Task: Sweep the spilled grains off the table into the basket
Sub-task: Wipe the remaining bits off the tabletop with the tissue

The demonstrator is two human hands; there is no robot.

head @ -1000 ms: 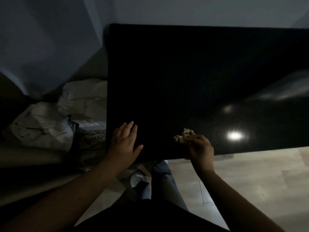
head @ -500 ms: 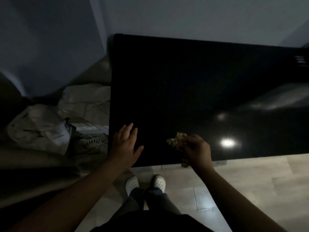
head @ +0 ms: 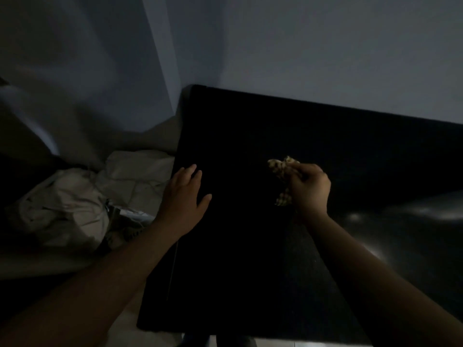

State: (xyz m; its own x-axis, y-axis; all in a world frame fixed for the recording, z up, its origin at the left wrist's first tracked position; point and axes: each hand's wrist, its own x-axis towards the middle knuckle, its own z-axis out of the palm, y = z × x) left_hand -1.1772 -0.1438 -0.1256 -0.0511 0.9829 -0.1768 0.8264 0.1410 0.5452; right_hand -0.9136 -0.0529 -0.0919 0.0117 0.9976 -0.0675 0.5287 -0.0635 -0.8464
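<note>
Closest in, the glossy black tabletop (head: 250, 259) runs right up to the person; the left hand (head: 183, 196) lies flat on it near the left edge, fingers straight, holding nothing; a bit further out the right hand (head: 310, 189) is clenched round a crumpled checked cloth (head: 281, 167), one tuft poking out above the fist and another hanging below; honestly it's so dim I can't make out the grains on that dark surface, so no idea where they lie, and the basket isn't in shot either; my guess is grains are light, hard and skittery on a slick top, so they'd scatter rather than pile up, and a floppy cloth works best bunched tight like this; down off the left edge sits a heap of pale rumpled fabric (head: 75, 196) that stray grains could vanish into; beyond it all, bare wall (head: 325, 58).
</note>
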